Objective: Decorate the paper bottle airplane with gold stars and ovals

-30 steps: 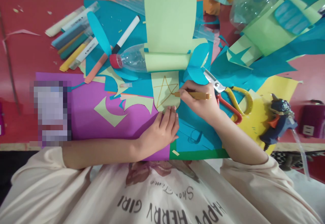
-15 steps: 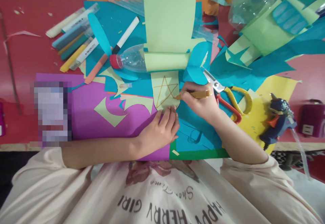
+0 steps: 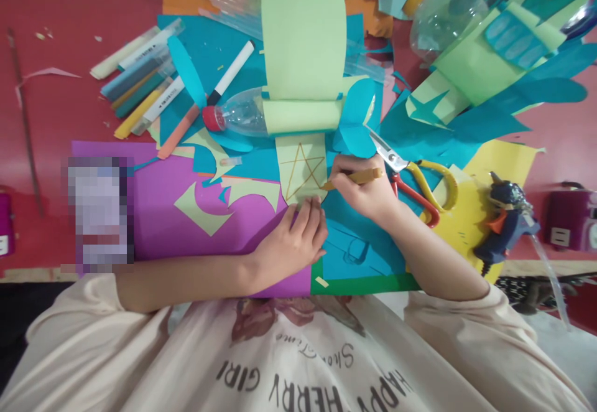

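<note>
In my right hand (image 3: 362, 187) is a brown marker (image 3: 368, 176), its tip touching the lower light green paper wing (image 3: 305, 143) near the right side. A five-pointed star in brown line is drawn on that wing. My left hand (image 3: 298, 238) lies with its fingers extended flat over the wing's near end, covering part of its edge. Above the star lies a clear plastic bottle (image 3: 242, 113) with a red cap, wrapped in light green paper. An upper light green wing (image 3: 303, 32) and blue paper tail pieces (image 3: 357, 129) are joined to it.
Scissors (image 3: 394, 160) with red and yellow handles lie beside my right hand. Several markers (image 3: 149, 88) are at the upper left, and a phone (image 3: 100, 213) below them. A glue gun (image 3: 506, 234) rests on yellow paper. Another paper-covered bottle (image 3: 494, 57) lies upper right. Paper scraps (image 3: 200, 210) are scattered around.
The view has shifted slightly, so the upper wing's rounded far end now shows. The marker's tip has moved a little way down at the star's right side. My left hand stays put.
</note>
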`<state>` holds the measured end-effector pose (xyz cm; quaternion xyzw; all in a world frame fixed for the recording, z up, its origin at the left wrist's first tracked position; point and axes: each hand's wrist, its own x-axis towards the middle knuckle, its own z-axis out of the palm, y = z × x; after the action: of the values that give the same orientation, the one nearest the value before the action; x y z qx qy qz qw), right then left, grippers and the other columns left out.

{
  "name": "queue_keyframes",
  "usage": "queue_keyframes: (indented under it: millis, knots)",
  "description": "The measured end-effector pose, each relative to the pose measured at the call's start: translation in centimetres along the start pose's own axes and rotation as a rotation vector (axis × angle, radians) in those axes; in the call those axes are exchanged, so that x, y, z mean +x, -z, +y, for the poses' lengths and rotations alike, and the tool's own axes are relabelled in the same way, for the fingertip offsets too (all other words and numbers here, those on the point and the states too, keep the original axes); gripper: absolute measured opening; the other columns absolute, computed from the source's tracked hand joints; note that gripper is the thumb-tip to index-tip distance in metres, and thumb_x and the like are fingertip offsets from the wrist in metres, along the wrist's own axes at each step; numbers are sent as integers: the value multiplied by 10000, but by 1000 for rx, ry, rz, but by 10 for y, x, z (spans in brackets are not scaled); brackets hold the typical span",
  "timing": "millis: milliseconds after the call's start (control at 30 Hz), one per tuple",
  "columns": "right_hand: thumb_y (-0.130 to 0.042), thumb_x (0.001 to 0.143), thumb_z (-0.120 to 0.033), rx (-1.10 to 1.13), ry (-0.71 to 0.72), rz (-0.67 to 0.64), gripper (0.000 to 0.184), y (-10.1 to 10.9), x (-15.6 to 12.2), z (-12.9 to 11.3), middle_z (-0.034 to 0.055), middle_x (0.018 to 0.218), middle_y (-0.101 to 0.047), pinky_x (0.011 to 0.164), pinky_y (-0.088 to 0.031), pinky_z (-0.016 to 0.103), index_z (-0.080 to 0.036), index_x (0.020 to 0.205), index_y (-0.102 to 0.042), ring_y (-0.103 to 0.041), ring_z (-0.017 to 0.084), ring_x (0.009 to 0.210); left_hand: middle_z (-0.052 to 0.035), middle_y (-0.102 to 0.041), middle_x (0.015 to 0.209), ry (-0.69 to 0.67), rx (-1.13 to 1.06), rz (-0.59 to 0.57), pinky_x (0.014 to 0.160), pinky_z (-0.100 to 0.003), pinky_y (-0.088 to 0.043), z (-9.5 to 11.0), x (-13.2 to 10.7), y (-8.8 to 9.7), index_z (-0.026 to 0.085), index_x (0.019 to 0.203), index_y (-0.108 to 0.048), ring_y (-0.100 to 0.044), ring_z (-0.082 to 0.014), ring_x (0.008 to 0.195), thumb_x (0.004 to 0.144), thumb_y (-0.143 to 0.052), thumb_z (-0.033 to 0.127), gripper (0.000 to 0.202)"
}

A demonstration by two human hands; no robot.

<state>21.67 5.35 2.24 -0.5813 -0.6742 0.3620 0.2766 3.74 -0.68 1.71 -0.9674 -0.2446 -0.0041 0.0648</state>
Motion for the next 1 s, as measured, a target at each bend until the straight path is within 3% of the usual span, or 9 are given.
queue_keyframes:
  millis: [533, 1000]
  knots:
    - [-419, 634, -216, 7, 54, 22, 197, 1, 0, -1, -37, 443, -324, 439, -246, 251, -213, 493, -282, -248, 76, 454, -299, -610, 1273, 2, -5, -4, 920, -417, -527, 0, 0, 1, -50, 1263, -556, -614, -349, 1169, 947, -549, 417, 564]
    - [-441, 626, -209, 55, 23, 27, 203, 4, 0, -3, -34, 436, -328, 432, -258, 250, -209, 470, -311, -272, 75, 445, -286, -602, 1295, 1, 9, -12, 932, -416, -526, 1, 0, 0, -36, 1270, -555, -625, -334, 1152, 959, -522, 418, 552]
